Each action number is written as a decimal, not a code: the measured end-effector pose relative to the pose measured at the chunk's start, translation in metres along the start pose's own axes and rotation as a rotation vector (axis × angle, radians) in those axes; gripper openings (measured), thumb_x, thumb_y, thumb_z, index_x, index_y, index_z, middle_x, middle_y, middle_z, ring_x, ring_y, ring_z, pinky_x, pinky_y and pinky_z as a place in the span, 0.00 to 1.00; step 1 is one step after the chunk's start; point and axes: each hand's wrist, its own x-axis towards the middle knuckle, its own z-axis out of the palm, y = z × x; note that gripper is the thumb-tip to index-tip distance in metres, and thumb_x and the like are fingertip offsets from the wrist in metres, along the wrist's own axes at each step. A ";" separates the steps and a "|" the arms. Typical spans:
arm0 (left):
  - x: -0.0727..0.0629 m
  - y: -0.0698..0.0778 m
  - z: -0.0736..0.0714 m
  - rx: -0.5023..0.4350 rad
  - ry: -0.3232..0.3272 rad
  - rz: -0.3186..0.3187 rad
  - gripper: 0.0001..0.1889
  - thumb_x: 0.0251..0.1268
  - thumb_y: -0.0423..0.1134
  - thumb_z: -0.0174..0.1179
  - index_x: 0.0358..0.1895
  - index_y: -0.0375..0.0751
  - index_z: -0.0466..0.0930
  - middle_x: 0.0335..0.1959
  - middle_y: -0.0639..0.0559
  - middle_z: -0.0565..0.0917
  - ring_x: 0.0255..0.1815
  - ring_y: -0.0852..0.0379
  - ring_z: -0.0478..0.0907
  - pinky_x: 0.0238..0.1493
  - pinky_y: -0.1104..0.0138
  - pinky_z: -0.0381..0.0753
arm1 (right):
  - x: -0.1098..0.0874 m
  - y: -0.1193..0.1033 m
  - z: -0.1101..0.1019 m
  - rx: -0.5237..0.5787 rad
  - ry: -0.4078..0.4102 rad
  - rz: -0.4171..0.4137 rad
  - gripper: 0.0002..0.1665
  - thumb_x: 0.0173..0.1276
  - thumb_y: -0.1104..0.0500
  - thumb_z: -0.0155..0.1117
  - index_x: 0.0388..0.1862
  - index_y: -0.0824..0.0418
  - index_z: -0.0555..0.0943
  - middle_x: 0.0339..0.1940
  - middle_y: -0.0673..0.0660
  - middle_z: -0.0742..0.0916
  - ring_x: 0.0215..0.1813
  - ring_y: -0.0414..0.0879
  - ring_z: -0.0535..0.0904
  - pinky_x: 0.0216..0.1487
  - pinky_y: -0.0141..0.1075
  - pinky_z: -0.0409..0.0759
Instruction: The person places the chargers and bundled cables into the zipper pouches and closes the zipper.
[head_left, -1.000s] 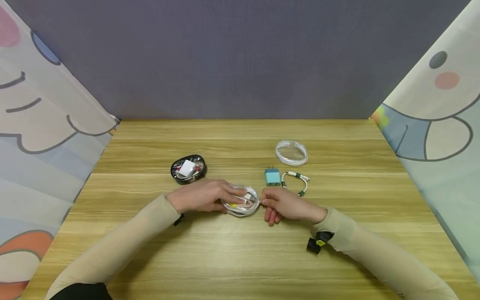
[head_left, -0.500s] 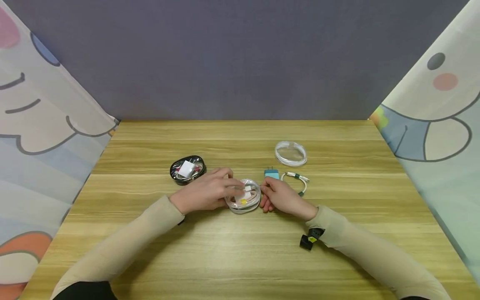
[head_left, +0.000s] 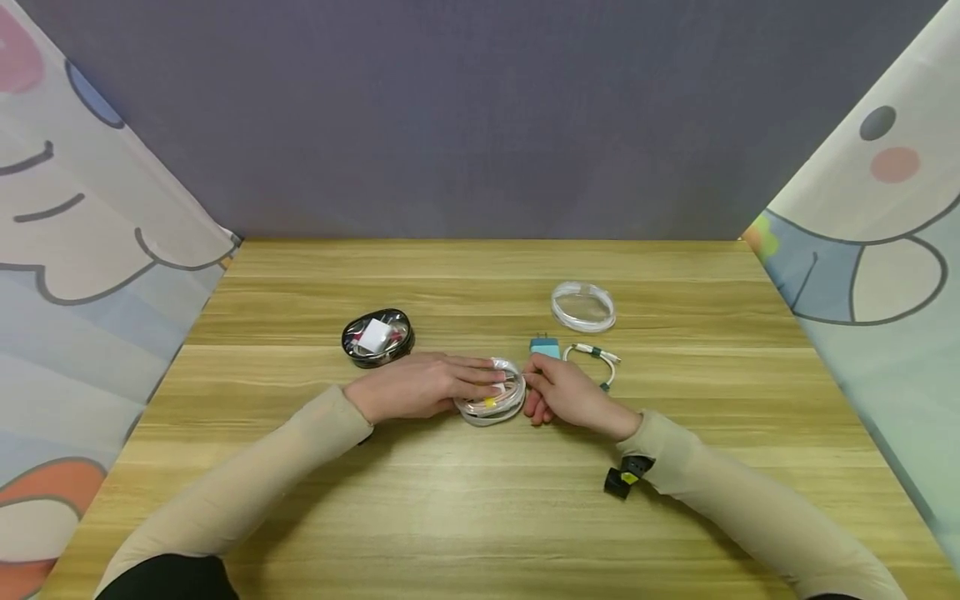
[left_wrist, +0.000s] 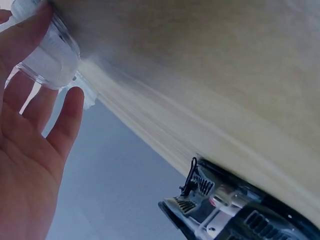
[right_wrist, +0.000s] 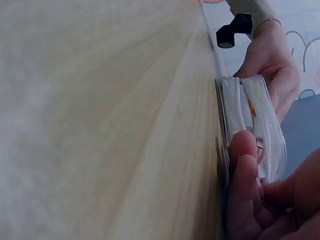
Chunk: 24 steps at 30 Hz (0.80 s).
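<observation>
A round clear zip pouch (head_left: 487, 408) with white trim lies mid-table, and a pale cable and a yellow bit show through its top. My left hand (head_left: 420, 386) holds it from the left, fingers laid across the top and thumb at the side in the left wrist view. At the pouch's right edge, my right hand (head_left: 566, 393) pinches the zipper pull with thumb and index finger, its other fingers curled below. The right wrist view shows the pouch (right_wrist: 270, 135) edge-on, its zipper side parted, with the pull mostly hidden by the fingertips.
Behind my right hand are a blue charger plug (head_left: 545, 347) and a short white cable (head_left: 592, 350) with green ends. Farther back lies another clear round pouch (head_left: 583, 307). A black-rimmed pouch (head_left: 377, 337) holding a white item stands left of my left hand.
The pouch and my right hand have shifted slightly away from me, and the right hand now overlaps the charger plug. My left fingers, raised half a second ago, now lie flatter on the pouch.
</observation>
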 end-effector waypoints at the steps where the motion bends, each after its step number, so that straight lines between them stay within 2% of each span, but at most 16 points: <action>1: 0.000 0.000 0.000 -0.006 -0.004 -0.007 0.31 0.65 0.34 0.68 0.71 0.53 0.73 0.75 0.58 0.67 0.76 0.59 0.59 0.66 0.62 0.71 | -0.001 0.001 -0.001 -0.010 -0.001 -0.002 0.11 0.83 0.63 0.44 0.40 0.64 0.74 0.22 0.55 0.86 0.21 0.47 0.83 0.22 0.37 0.81; 9: 0.000 0.000 -0.002 -0.044 0.006 -0.037 0.30 0.65 0.33 0.68 0.70 0.53 0.75 0.73 0.59 0.69 0.74 0.58 0.63 0.61 0.62 0.76 | -0.012 0.003 -0.004 -0.025 -0.037 0.021 0.10 0.82 0.64 0.46 0.40 0.65 0.75 0.22 0.53 0.86 0.21 0.46 0.83 0.22 0.36 0.81; 16: 0.001 0.003 -0.004 -0.098 -0.031 -0.098 0.28 0.68 0.31 0.63 0.69 0.55 0.75 0.73 0.60 0.69 0.75 0.57 0.63 0.60 0.60 0.77 | -0.020 -0.003 0.000 -0.015 -0.065 0.030 0.11 0.81 0.65 0.46 0.38 0.66 0.74 0.22 0.54 0.86 0.21 0.48 0.84 0.22 0.38 0.82; 24: 0.003 0.008 -0.006 -0.078 -0.051 -0.113 0.29 0.65 0.28 0.63 0.68 0.55 0.76 0.73 0.60 0.70 0.74 0.58 0.64 0.59 0.60 0.78 | -0.026 -0.003 0.006 0.037 -0.128 0.008 0.11 0.81 0.66 0.46 0.37 0.68 0.73 0.22 0.55 0.87 0.22 0.48 0.84 0.23 0.38 0.82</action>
